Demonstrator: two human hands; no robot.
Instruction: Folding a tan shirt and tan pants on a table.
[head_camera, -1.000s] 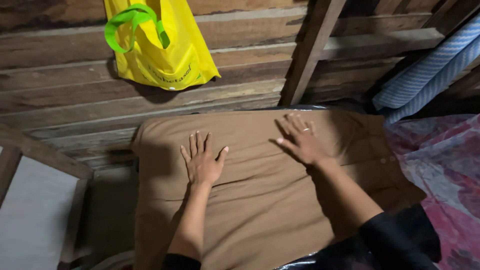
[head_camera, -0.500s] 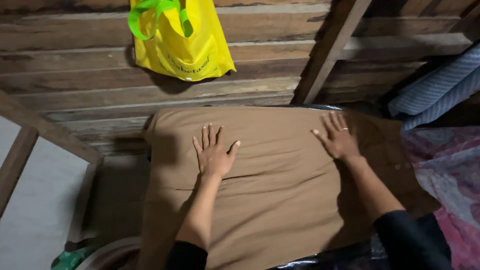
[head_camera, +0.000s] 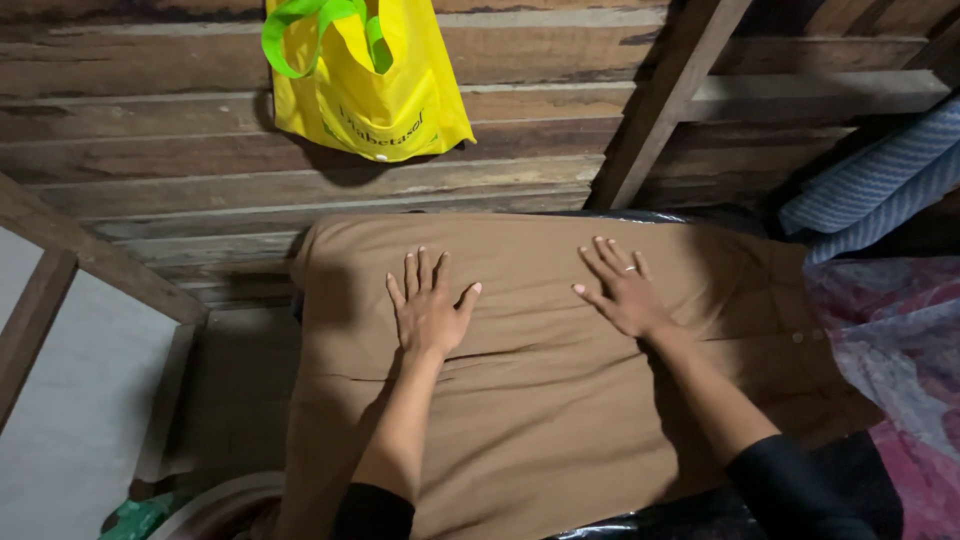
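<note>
Your left hand and right hand press flat, fingers spread, on the smooth brown cloth, running 12-to-6.

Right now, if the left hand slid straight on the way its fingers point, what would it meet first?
The left hand lies flat on the brown cloth, pointing at the plank wall. Past the cloth's far edge, it would probably meet that wall, though depth is unclear.

A single head-worn camera looks steeply down and forward from close above the brown garment. It faces a wooden plank wall, with both forearms entering from the bottom edge.
</note>
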